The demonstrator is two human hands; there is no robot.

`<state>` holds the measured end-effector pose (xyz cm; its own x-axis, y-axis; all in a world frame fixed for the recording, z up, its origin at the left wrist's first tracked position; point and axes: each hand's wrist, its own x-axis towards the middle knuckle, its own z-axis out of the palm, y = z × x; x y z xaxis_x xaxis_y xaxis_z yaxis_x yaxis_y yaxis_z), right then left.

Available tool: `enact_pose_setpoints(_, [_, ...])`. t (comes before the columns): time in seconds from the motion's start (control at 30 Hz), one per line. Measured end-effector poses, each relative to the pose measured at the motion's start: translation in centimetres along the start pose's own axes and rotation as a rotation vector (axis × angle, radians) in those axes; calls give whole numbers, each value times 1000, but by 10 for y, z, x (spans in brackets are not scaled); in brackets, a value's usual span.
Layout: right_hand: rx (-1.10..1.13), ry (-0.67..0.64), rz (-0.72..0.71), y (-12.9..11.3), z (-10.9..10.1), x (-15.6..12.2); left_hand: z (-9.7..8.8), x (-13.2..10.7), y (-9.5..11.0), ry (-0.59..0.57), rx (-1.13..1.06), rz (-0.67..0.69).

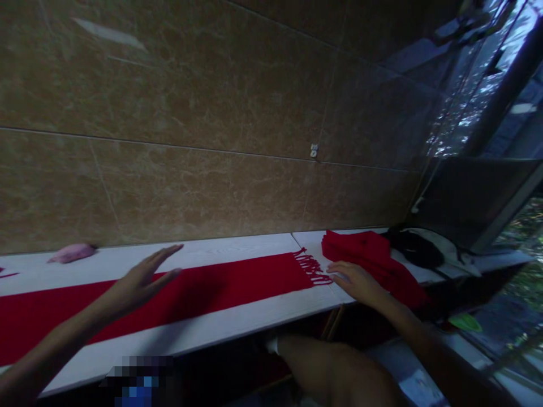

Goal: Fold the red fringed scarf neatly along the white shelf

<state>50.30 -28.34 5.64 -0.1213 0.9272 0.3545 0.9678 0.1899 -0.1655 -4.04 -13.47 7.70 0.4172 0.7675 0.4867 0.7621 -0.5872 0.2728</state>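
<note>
A long red scarf [237,285] lies flat along the white table [237,325], its fringe [311,267] at the right end. My left hand [142,278] hovers over the scarf's middle, fingers stretched out and flat, holding nothing. My right hand [354,280] rests on the table by the fringe, fingers spread and lying down, touching or almost touching the fringe. Just beyond it sits a pile of folded red cloth [373,257].
A brown marble-tile wall [212,141] rises right behind the table. A small pink cloth [72,252] lies at the back left. Black and white fabric [419,247] lies at the right end, near a dark window frame [487,192]. My knee [335,370] shows below the table edge.
</note>
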Motion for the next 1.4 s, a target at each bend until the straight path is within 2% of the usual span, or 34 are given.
enact_pose_setpoints(0.13, [19, -31, -34, -7, 20, 5, 28, 12, 77, -230, -223, 93])
enact_pose_setpoints(0.3, [30, -87, -80, -16, 36, 14, 77, 17, 142, -410, -303, 152])
enact_pose_setpoints(0.43, [31, -33, -46, -14, 44, 13, 114, 30, 177, -438, -351, 154])
enact_pose_setpoints(0.7, [60, 182, 11, -15, 85, -20, 186, 75, 239, -414, -432, 230])
enact_pose_setpoints(0.8, [108, 232, 19, -15, 93, -24, 207, 82, 252, -451, -375, 224])
enact_pose_setpoints(0.9, [133, 288, 24, -13, 95, -25, 216, 84, 257, -469, -359, 179])
enact_pose_setpoints(1.07, [160, 337, 17, -15, 95, -29, 217, 84, 259, -462, -375, 167])
enact_pose_setpoints(1.3, [204, 366, 34, -18, 95, -30, 219, 81, 264, -473, -218, 201])
enact_pose_setpoints(1.4, [223, 347, 46, -18, 94, -29, 218, 82, 263, -465, -293, 178])
